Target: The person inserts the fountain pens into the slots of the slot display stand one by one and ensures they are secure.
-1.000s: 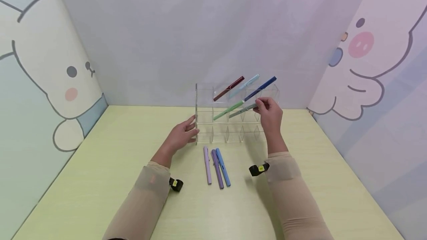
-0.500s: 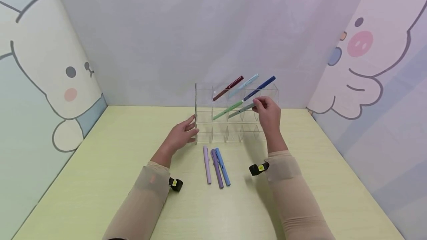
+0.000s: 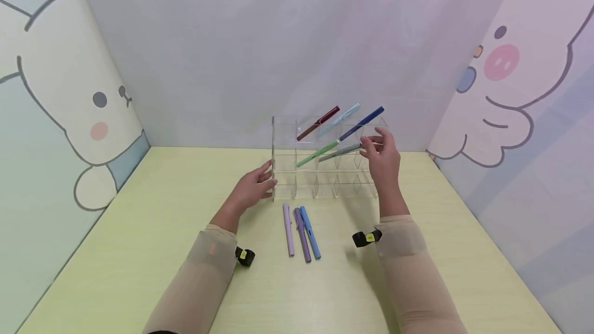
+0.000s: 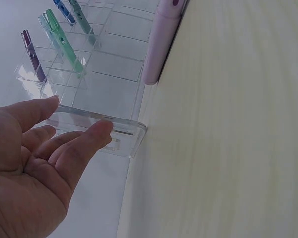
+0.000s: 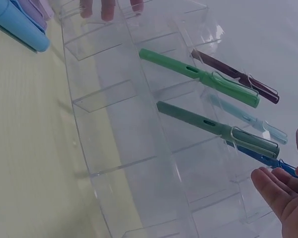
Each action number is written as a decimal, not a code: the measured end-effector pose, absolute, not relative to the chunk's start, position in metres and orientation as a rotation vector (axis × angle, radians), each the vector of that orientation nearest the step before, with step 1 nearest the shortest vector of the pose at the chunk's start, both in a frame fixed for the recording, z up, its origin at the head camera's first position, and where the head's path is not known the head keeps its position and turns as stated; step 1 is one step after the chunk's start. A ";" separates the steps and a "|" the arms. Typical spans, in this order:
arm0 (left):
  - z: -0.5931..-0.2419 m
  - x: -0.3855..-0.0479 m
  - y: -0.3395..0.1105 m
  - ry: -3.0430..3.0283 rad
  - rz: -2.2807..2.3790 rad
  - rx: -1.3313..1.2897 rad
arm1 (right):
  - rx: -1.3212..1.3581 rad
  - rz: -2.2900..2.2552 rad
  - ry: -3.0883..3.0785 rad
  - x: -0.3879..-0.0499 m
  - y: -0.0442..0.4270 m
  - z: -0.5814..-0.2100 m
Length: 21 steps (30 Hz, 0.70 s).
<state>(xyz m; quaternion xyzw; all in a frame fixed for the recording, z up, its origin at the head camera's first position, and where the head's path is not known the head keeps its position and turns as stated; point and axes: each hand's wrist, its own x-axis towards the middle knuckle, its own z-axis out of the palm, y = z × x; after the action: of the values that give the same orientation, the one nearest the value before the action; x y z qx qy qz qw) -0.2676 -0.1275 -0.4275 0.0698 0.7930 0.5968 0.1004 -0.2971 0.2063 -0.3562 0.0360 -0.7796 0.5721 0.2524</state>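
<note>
The gray-green pen (image 5: 216,127) sits in the clear rack (image 3: 273,140), in the middle row, just L of the R hand (image 3: 384,161). Its long way runs off to the L from that hand and tips down: cap end up nr the fingers, other end low & farther off. The R hand is much nearer to it than the L hand (image 3: 252,187). R fingers are loose & a bit spread w/ nothing in them; the R wrist view shows a small gap betw. them and the pen.

The L hand is on the rack's far side from the R hand. Its fingers look pretty straight & touch the rack's side wall, not wrapped round it.

Past the gray-green pen, going L from the R hand, is a green pen (image 3: 318,153), same row, same slant. In the row behind, up from the R hand, lean a dark blue pen (image 3: 362,123) (closest), then a light blue pen (image 3: 341,119), then a dark red pen (image 3: 318,123).

On the table (image 3: 185,195), low & L of the R hand, in front of the rack, lie a blue pen (image 3: 310,232), a purple pen (image 3: 303,236) right beside it, & a lilac pen (image 3: 288,231) a bit apart, nearest the L hand.
</note>
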 end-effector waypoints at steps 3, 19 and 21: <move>-0.427 -0.267 -0.127 2.344 1.763 0.203 | 0.094 1.572 -2.089 -0.289 0.212 -0.352; -0.430 -0.270 -0.130 2.332 1.771 0.224 | 0.095 1.446 -2.672 -0.263 0.235 -0.343; -0.430 -0.270 -0.130 2.334 1.766 0.228 | 0.130 1.446 -2.797 -0.262 0.237 -0.344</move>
<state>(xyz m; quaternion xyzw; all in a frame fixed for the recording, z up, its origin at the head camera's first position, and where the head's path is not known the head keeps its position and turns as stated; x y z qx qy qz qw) -0.2695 -0.1296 -0.4297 0.0772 0.7908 0.5984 0.1027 -0.2619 0.2370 -0.3443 0.0413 -0.8875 0.4589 -0.0051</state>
